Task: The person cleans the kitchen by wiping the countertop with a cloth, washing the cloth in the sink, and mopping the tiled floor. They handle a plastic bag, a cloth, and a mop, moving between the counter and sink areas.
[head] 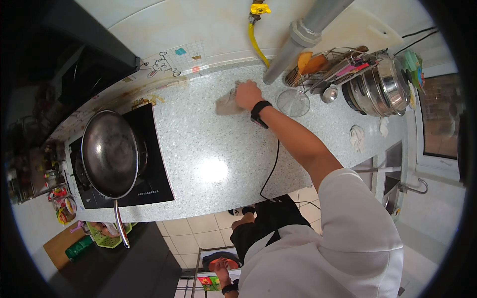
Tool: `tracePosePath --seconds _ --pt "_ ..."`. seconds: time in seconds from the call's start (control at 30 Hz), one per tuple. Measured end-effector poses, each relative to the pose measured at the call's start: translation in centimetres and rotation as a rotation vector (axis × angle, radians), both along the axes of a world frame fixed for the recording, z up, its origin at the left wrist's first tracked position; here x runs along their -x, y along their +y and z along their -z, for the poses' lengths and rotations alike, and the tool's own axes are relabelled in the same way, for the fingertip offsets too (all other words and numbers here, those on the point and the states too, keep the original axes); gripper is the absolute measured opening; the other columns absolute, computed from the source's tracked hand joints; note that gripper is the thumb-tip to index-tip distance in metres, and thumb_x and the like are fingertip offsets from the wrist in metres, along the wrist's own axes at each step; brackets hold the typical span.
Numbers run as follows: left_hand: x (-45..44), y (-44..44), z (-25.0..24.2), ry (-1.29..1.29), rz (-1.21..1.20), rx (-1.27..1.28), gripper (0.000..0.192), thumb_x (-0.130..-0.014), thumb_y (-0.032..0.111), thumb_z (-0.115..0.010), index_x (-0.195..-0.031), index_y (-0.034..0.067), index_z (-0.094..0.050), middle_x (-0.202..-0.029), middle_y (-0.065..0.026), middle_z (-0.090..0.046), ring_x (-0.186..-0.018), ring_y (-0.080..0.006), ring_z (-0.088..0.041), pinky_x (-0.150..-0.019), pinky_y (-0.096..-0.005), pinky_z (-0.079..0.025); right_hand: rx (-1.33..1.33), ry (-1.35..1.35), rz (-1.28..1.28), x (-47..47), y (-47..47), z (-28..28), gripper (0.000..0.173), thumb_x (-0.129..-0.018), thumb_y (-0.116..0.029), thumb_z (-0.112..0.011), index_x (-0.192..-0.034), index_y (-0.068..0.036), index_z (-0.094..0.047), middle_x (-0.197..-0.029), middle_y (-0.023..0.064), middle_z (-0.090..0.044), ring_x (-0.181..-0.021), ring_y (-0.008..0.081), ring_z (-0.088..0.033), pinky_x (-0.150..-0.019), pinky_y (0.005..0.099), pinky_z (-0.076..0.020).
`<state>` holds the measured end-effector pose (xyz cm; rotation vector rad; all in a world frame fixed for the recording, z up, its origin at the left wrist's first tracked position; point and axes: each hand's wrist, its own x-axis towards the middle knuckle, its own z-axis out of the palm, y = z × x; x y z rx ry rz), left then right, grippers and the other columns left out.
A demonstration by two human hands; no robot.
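My right hand (249,95) is pressed on a grey-brown cloth (228,102) on the speckled stone countertop (220,141), near the wall, with its fingers curled over one end of it. A dark band with a watch (259,113) is on that wrist. My left hand (221,269) hangs low beside my body, below the counter's front edge, with its fingers slightly bent and apart and no object visible in it. Just right of my right hand lies a round wire mesh strainer (293,103).
A steel wok (110,152) sits on the black induction hob (154,178), handle past the counter edge. Right of a grey pipe (288,52) stand a utensil rack (346,67) and a steel steamer pot (378,91). A thin black cable (275,164) crosses the counter.
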<state>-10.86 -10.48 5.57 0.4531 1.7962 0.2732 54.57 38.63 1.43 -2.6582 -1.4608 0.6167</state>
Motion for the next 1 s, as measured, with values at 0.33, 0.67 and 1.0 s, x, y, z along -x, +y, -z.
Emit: tracePosePath --seconds 0.33,0.67,1.0 --pt "-0.1 1.3 -1.8 0.032 0.002 -0.035 0.033 -0.105 0.029 -0.058 -0.125 0.004 -0.067 -0.111 -0.0084 -0.072 -0.099 -0.0190 -0.068 -0.086 -0.0330 -0.051 -0.401 -0.290 0.777 -1.9 7.5 6.3 0.075 -0.092 -0.036 -0.056 -0.141 0.018 -0.041 -0.154 0.0366 -0.035 -0.149 0.0451 -0.026 -0.122 0.0530 -0.0189" --pt "-0.1 -3.3 -2.5 0.052 -0.102 0.010 0.026 -0.105 0.026 -0.060 -0.118 0.004 -0.068 -0.103 -0.0062 -0.072 -0.092 -0.0159 -0.068 -0.079 -0.0286 -0.052 -0.786 0.082 -0.184 3.1 -3.4 3.7 0.030 -0.080 0.001 -0.056 -0.108 -0.004 -0.065 -0.108 0.0159 -0.065 -0.107 0.0383 -0.059 -0.091 0.0486 -0.0485" --pt "1.5 -3.6 0.0 -0.006 -0.067 -0.066 0.031 -0.108 0.025 -0.055 -0.127 0.003 -0.066 -0.109 -0.0075 -0.072 -0.099 -0.0177 -0.068 -0.085 -0.0304 -0.053 -0.805 -0.097 -0.056 -2.9 0.0 2.8 0.043 -0.088 -0.011 -0.061 -0.130 -0.006 -0.061 -0.130 0.0172 -0.062 -0.125 0.0382 -0.054 -0.110 0.0478 -0.0417"
